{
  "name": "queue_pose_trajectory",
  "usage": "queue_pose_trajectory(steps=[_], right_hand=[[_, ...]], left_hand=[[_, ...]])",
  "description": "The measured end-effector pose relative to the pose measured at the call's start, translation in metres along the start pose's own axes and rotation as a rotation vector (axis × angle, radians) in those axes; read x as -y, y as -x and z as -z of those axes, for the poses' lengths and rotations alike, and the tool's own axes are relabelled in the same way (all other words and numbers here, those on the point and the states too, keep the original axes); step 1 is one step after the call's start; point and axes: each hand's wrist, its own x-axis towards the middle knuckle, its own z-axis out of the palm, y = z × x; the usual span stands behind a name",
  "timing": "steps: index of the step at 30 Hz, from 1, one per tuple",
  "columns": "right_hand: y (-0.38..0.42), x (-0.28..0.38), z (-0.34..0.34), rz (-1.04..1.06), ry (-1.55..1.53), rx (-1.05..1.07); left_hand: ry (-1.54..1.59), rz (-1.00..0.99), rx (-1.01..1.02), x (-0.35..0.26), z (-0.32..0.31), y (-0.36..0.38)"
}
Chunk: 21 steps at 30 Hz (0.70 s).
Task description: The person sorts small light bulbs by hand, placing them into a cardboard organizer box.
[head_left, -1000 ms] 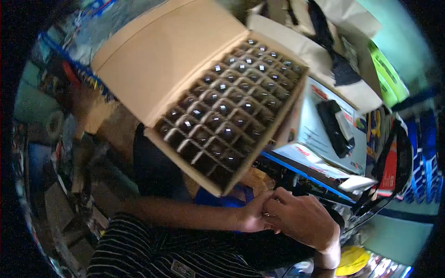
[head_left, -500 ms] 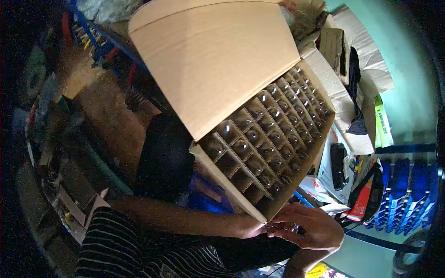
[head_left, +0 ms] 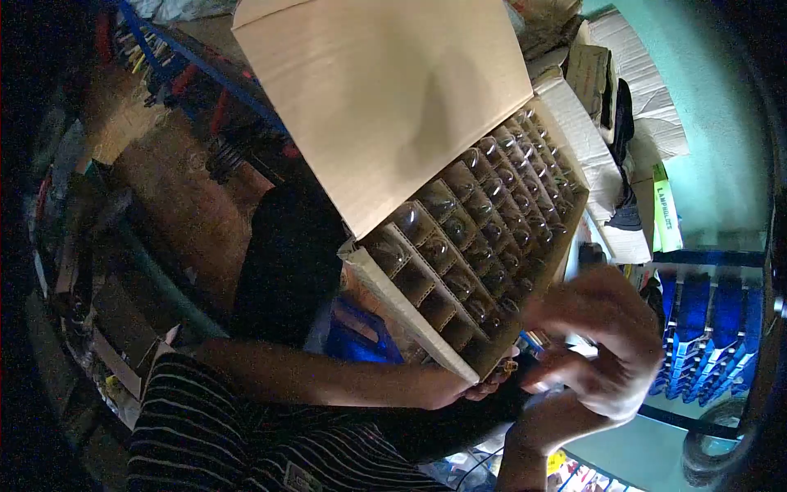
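An open cardboard box (head_left: 422, 316) sits tilted before me, its big flap (head_left: 385, 107) raised. Cardboard dividers split it into cells, and clear glass bulbs (head_left: 438, 250) stand in most of them; a few near cells look dark, with no bulb showing. My left hand (head_left: 471, 392) is at the box's near corner, which hides part of it. Its fingers are curled, with a small gold-coloured piece by them that I cannot identify. My right hand (head_left: 602, 344) is raised beside the box's right side, blurred, thumb and fingers apart, nothing visible between them.
Blue racks (head_left: 709, 328) stand at the right by the pale green wall. A yellow-green lampholder carton (head_left: 666, 209) and torn cardboard (head_left: 643, 90) are behind the box. A blue object (head_left: 361, 332) lies beneath it. Brown floor (head_left: 176, 197) shows at left.
My right hand has parted from my left hand and moved up and right, beside the box. My left hand stays near the corner. The view has shifted slightly.
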Motion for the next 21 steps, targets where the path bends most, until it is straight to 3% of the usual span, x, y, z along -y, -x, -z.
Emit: queue_pose_trajectory(steps=[5,8,21], right_hand=[[-0.043,-0.015,-0.04,0.084,-0.041,-0.042],[-0.044,-0.012,-0.051,-0.054,-0.136,-0.031],[-0.046,-0.023,-0.056,0.088,0.101,-0.037]], left_hand=[[0.028,-0.023,-0.005,0.001,0.012,0.007],[0.042,-0.03,-0.005,0.001,0.016,0.011],[0.059,-0.025,-0.01,0.007,0.03,0.013]])
